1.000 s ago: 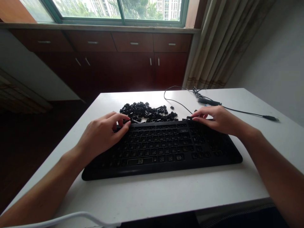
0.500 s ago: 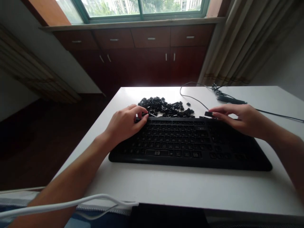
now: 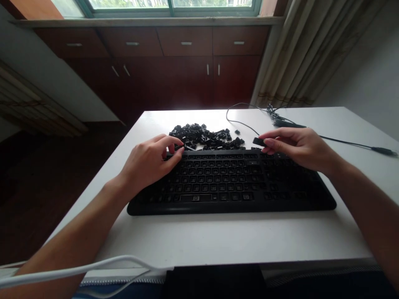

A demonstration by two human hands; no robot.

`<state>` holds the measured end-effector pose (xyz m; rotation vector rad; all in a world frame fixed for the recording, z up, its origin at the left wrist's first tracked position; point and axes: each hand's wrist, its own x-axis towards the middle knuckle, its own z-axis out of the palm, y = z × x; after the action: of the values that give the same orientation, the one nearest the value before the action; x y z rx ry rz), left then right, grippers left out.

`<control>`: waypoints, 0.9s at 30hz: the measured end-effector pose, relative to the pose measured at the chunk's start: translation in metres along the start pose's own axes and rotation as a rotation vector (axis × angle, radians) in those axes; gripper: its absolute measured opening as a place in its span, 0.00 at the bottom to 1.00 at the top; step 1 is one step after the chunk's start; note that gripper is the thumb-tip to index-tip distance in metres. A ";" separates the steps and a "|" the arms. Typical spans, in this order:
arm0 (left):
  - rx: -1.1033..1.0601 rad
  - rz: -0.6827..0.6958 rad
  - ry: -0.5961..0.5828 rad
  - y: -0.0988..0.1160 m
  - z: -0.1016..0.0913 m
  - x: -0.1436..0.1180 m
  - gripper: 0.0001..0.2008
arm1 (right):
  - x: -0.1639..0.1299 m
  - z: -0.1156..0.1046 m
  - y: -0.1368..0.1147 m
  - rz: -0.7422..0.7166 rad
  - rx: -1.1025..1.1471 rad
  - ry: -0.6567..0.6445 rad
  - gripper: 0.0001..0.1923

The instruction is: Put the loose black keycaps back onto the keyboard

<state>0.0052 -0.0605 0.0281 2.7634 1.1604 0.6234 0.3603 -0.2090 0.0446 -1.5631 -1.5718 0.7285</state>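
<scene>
A black keyboard (image 3: 199, 204) lies across the table, most of its key positions bare of caps. Behind its far edge is a heap of loose black keycaps (image 3: 196, 133). At the heap's left end, my left hand (image 3: 148, 160) has thumb and forefinger closed on a small dark keycap (image 3: 178, 146), mostly covered by the fingers. My right hand (image 3: 296, 145) pinches a wider black keycap (image 3: 258, 141) just above the keyboard's far edge, right of the heap. One single keycap (image 3: 237, 132) sits apart behind the heap.
A thin black cable (image 3: 241, 123) runs behind the keyboard to a bundled coil (image 3: 273, 111) and a plug end (image 3: 384, 151) at the right. The white table (image 3: 237, 238) has its front edge near me. A white cord (image 3: 77, 268) crosses the lower left.
The view has shifted, so the table and keyboard appear further left. Both hands stay near the keyboard's far edge with their keycaps; the right fingers have shifted slightly around theirs.
</scene>
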 end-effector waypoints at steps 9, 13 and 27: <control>0.017 0.022 -0.010 0.000 0.003 0.000 0.13 | 0.002 -0.005 -0.004 0.042 0.196 -0.003 0.19; 0.013 0.043 -0.010 0.000 0.004 0.000 0.14 | 0.001 0.001 -0.005 -0.005 0.227 0.003 0.20; -0.022 0.047 -0.038 0.000 0.004 -0.002 0.13 | -0.001 0.010 -0.006 -0.080 0.151 -0.126 0.17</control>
<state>0.0057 -0.0612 0.0243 2.7790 1.0775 0.5817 0.3483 -0.2093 0.0446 -1.3593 -1.6208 0.8947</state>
